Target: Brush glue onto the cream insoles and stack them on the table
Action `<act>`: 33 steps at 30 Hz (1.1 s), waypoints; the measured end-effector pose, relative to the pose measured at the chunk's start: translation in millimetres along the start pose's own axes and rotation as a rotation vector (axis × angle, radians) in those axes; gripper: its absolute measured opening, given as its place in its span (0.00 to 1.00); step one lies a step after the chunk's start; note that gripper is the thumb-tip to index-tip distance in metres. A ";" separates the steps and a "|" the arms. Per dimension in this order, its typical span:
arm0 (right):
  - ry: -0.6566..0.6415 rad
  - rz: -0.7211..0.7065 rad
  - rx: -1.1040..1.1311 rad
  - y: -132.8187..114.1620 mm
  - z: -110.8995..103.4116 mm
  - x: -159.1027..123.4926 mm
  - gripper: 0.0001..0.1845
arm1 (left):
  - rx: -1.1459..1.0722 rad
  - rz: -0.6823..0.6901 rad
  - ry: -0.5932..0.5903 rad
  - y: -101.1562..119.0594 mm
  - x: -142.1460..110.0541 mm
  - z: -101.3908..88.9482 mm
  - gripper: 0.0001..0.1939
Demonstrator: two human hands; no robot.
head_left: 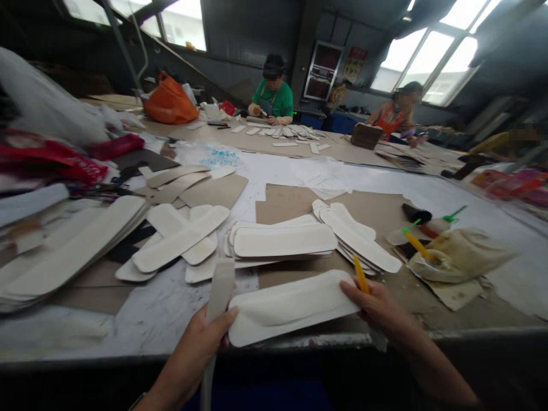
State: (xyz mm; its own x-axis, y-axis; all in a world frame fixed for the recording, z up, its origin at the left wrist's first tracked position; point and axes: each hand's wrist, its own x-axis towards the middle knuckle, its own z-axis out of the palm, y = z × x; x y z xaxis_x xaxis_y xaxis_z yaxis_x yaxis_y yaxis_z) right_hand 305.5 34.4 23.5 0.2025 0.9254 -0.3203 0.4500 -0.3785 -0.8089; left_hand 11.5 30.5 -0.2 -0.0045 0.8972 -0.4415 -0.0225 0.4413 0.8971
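Observation:
My left hand [200, 342] is closed round a narrow white strip [220, 291] that stands up from the fist, its thumb pressing the left end of a long white padded piece [287, 305] lying at the table's near edge. My right hand [379, 305] grips a yellow-tipped tool [361, 275] and its fingers rest on the right end of the same padded piece. Just beyond lies a stack of similar white pieces [282, 240] on brown cardboard [291, 208].
More white pieces lie fanned at the right [359, 240] and piled at the left [72, 251]. Glue bottles [417, 245] and a crumpled rag [462, 254] sit at the right. Two people [274, 94] work at the far side. An orange bag [170, 103] stands at the back left.

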 end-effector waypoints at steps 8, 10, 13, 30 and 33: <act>0.099 0.005 -0.046 -4.5 1.6 -14.6 0.23 | -0.016 0.030 0.044 -2.1 -11.0 0.0 0.17; 0.145 -0.004 -0.103 -1.3 1.8 -17.1 0.23 | -0.004 0.039 0.057 -2.3 -12.4 -0.2 0.16; 0.216 -0.013 -0.216 1.0 -0.2 -21.8 0.21 | 0.002 0.062 0.038 -0.4 -15.1 -1.0 0.16; 0.038 0.177 0.403 11.5 8.7 -39.2 0.20 | -0.276 -0.085 -0.230 -0.7 -21.8 -7.0 0.14; 0.064 0.161 0.268 15.6 8.6 -38.8 0.21 | -0.239 -0.114 -0.148 -2.3 -20.5 -3.3 0.16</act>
State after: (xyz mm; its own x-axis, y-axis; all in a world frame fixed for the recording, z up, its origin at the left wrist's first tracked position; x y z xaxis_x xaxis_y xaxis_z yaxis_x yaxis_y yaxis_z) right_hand 297.2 -7.3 19.0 0.3109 0.8475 -0.4302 0.1639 -0.4937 -0.8541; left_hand 8.3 11.0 6.7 0.1571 0.8421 -0.5159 -0.2488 0.5393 0.8045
